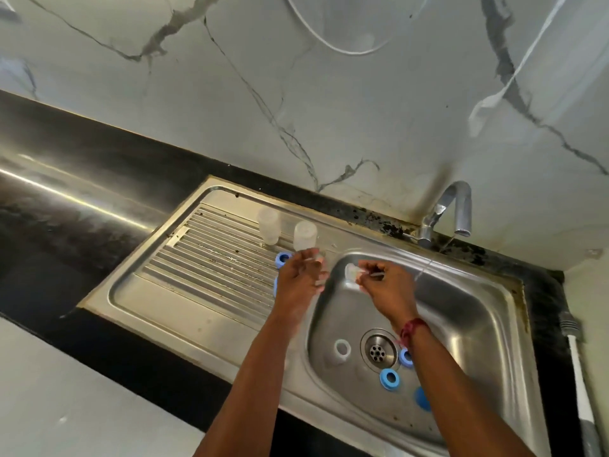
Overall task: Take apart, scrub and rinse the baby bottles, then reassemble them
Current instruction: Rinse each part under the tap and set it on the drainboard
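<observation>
The right hand (pixel 385 286) pinches a small clear teat (pixel 351 271) between thumb and fingertips and holds it over the sink (pixel 478 324), probably so that drips fall into the basin and not on the counter (pixel 82 199). The left hand (pixel 301 280) reaches to the edge of the draining board (pixel 204 258) with curled fingers. Something pale shows at its fingertips, but blur hides whether it holds anything. Two clear bottles (pixel 268 225) stand mouth down on the ribbed board, near each other, a placing that lets them drain and likely keeps done parts apart from the rest. Just beside them lies one blue ring (pixel 282 258), and a second blue bit peeks from behind the left hand, too hidden to name. In the basin, around the drain (pixel 378 350), I count two more blue rings (pixel 389 378), one pale ring (pixel 342 348) and one solid blue cap (pixel 421 398), seemingly waiting their turn. A thin trickle falls from the tap (pixel 459 206). Reassembly looks not yet begun.
</observation>
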The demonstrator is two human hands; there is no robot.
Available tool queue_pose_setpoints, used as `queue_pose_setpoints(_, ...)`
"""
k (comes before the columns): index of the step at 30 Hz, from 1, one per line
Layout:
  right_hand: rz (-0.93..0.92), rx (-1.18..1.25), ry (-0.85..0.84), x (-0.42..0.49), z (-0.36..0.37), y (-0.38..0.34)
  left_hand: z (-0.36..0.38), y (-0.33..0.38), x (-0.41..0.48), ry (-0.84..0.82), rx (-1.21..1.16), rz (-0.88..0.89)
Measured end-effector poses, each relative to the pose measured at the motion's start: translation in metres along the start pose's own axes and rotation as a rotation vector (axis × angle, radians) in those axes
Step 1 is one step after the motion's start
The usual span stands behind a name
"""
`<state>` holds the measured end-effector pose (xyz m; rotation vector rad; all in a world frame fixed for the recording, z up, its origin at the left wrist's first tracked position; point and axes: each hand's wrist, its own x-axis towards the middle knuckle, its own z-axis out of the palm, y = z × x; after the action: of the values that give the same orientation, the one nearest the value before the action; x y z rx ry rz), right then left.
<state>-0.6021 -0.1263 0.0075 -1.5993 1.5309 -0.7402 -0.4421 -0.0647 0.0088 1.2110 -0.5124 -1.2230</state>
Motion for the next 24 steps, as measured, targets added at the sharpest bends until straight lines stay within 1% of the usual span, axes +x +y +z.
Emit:
queue_pose_setpoints(4, -0.184, -0.058, 0.002, 0.008, 0.033, -0.043, -0.041, 0.032, 0.02, 0.222, -0.026, 0.066)
queue_pose_setpoints(8, -0.267, -0.108, -0.017, 0.02, 0.075, -0.075, -0.084, 0.047, 0.031, 0.337, -0.033, 0.051)
queue_pose_setpoints(12, -0.368, -0.283, -0.08, 0.034, 0.112, -0.087, -0.107, 0.045, 0.038, 0.386, -0.002, -0.008)
queue_pose_setpoints(17, -0.417, -0.486, -0.231, 0.049, 0.153, -0.086, -0.123, 0.042, 0.052, 0.443, -0.002, -0.066)
queue_pose_setpoints(19, -0.44, -0.555, -0.244, 0.052, 0.163, -0.086, -0.128, 0.04, 0.057, 0.47, -0.01, -0.078)
queue_pose_setpoints(24, -0.428, -0.642, -0.246, 0.061, 0.174, -0.085, -0.138, 0.031, 0.069, 0.517, 0.009, -0.115)
